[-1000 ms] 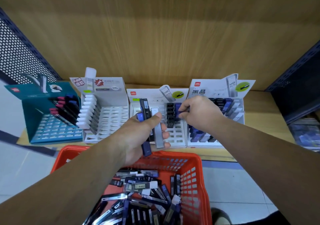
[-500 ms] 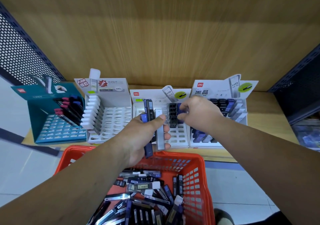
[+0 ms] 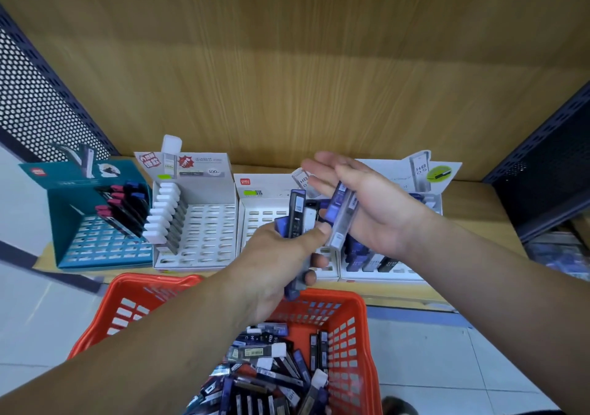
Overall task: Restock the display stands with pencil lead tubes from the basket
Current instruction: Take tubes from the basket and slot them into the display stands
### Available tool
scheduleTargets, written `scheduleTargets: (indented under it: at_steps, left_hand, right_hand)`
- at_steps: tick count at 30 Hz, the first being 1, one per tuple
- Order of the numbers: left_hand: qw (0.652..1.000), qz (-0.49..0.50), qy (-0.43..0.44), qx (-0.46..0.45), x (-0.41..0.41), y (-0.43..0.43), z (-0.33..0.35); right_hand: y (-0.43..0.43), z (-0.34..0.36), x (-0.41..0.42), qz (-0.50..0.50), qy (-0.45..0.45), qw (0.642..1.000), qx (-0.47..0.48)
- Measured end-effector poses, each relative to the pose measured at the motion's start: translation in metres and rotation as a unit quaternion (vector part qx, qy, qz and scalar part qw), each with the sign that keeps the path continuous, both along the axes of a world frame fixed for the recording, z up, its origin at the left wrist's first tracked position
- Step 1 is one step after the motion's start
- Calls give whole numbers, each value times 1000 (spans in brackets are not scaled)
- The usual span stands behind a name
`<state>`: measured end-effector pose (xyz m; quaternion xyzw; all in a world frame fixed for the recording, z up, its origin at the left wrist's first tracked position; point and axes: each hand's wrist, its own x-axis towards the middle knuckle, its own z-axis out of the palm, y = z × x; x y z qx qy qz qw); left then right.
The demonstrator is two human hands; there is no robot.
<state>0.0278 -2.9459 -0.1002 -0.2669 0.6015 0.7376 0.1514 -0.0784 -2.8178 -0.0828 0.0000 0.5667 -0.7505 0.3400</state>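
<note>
My left hand point(image 3: 271, 264) grips a small bunch of pencil lead tubes point(image 3: 295, 213), dark and blue, upright above the far rim of the orange basket point(image 3: 360, 335). My right hand point(image 3: 380, 210) is beside it with straight fingers and its palm turned left. A clear tube with a blue cap point(image 3: 343, 220) lies against that palm, its lower end by my left thumb. Several more tubes fill the basket. Four display stands sit on the shelf: a teal stand point(image 3: 73, 223), a white stand point(image 3: 207, 232), a middle white stand point(image 3: 258, 220) and a right white stand point(image 3: 383, 267).
The stands sit on a wooden shelf point(image 3: 463, 210) with a wooden back panel. Dark perforated metal panels point(image 3: 38, 101) close in both sides. Below the shelf edge and around the basket is light tiled floor point(image 3: 447, 366).
My right hand has pulled back from the middle white stand's slots, opened out and turned its palm toward my left hand. A clear tube now lies against it.
</note>
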Motion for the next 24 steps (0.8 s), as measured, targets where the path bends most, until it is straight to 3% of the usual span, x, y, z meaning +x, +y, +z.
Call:
scheduleTargets:
  at_steps: [4,16,21,24]
  left_hand:
    - [998,26,25,45,-3,8,4]
    - [999,25,31,25,-3,5,8]
    - [998,50,17,-44,-5,2,9]
    - [994,62,15,-92,-5,-8,6]
  right_hand:
    - [-3,4,3,0,4,1000,2]
    - [-6,6,11,-8,-49,998,-32]
    - [-3,3,11,-60,-37,997,19]
    - [4,0,10,-114,27,988,100]
